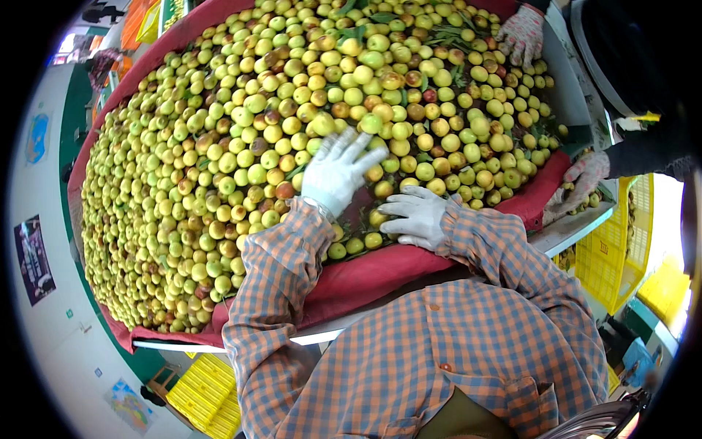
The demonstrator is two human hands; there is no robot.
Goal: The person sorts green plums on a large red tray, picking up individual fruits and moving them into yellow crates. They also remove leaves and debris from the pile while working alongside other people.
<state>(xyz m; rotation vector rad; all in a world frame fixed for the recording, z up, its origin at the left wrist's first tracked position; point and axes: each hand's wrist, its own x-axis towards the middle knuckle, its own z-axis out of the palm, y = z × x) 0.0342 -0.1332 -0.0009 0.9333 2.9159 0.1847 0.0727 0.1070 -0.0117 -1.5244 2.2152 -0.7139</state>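
A wide heap of yellow-green jujubes (pixel 230 159), many with brown patches, lies on a sorting table lined with dark red cloth (pixel 378 274). My left hand (pixel 340 170), in a white glove, is spread over the fruit near the middle, its fingertips slightly blurred. Closer to the table's front edge, my right hand (pixel 419 217), gloved too, rests palm down beside a few jujubes with its fingers apart. Neither hand has a fruit visibly gripped. Between them a patch of the red lining shows, with bits of leaf. What lies under the palms is hidden.
Another person's patterned-gloved hands (pixel 521 35) (pixel 587 173) work at the table's right end, by a metal chute (pixel 565 82). Yellow plastic crates (pixel 609 247) stand below on the right, and more yellow crates (pixel 205 389) at lower left. Green leaves (pixel 444 35) lie among the fruit.
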